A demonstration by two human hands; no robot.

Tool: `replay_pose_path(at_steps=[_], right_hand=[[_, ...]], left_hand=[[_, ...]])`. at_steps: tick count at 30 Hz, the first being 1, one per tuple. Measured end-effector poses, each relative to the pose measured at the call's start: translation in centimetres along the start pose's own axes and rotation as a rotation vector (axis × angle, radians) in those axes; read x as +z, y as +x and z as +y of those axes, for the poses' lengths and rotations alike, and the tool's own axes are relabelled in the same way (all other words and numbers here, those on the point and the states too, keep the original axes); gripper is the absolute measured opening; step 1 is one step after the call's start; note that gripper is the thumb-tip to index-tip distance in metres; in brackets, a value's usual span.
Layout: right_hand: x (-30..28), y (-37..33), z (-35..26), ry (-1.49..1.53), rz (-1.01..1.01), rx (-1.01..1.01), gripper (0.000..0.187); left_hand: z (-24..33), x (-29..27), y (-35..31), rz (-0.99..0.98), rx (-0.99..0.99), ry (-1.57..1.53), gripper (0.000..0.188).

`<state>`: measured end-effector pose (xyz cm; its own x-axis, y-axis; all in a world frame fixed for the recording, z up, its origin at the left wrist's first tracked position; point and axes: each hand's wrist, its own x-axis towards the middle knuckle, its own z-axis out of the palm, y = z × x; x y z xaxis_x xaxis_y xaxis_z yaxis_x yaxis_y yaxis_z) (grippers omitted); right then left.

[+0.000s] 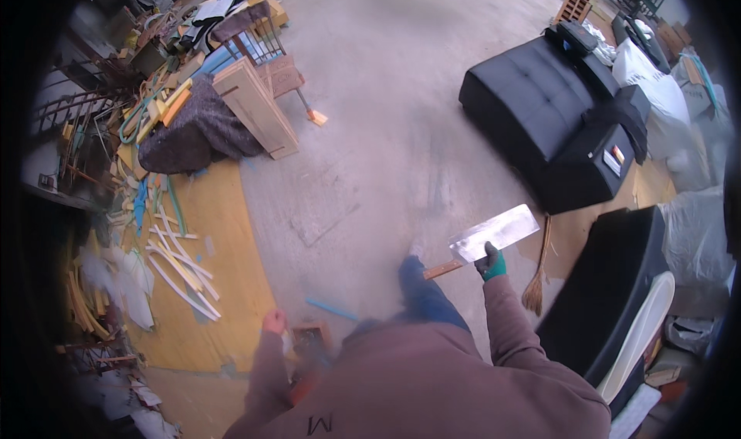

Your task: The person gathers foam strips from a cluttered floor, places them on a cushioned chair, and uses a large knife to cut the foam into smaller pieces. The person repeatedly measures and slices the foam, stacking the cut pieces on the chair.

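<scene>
A broad rectangular knife (494, 233) with a bright metal blade and a brown wooden handle lies across the front of my right hand. My right hand (492, 263), in a green and dark glove, is closed on the blade's lower edge, and the handle points left. My left hand (274, 322) is bare and hangs at my left side with its fingers curled in. It is small and a little blurred; nothing shows in it. Below it, close to my body, is a reddish-brown box (312, 335), partly hidden by my sleeve.
Black padded seat pieces (532, 91) stand at the right, with a dark curved piece (610, 277) nearer. A straw broom (538, 288) lies beside it. Foam strips (185, 273) lie on a yellow board (220, 238) at left. Stacked wooden panels (255, 103) and a blue rod (330, 309) are on the left.
</scene>
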<state>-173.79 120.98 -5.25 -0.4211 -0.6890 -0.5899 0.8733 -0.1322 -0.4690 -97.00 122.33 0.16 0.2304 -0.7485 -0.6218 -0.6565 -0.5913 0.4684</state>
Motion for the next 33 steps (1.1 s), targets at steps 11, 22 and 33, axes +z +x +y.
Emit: replay_pose_path(at_steps=[11,22,33], right_hand=[[34.9,26.4,1.4,-0.183,-0.260,0.173,0.036],[50.5,48.1,5.9,-0.341,0.059,0.198,0.048],[53.1,75.7,14.3,-0.460,0.141,0.342,0.042]], left_hand=[[17.0,11.4,6.5,-0.468,-0.225,0.048,0.027],[46.9,-5.5,48.6,-0.034,-0.078,-0.157,0.030],[78.3,-6.4,58.2,-0.171,0.061,-0.283,0.022]])
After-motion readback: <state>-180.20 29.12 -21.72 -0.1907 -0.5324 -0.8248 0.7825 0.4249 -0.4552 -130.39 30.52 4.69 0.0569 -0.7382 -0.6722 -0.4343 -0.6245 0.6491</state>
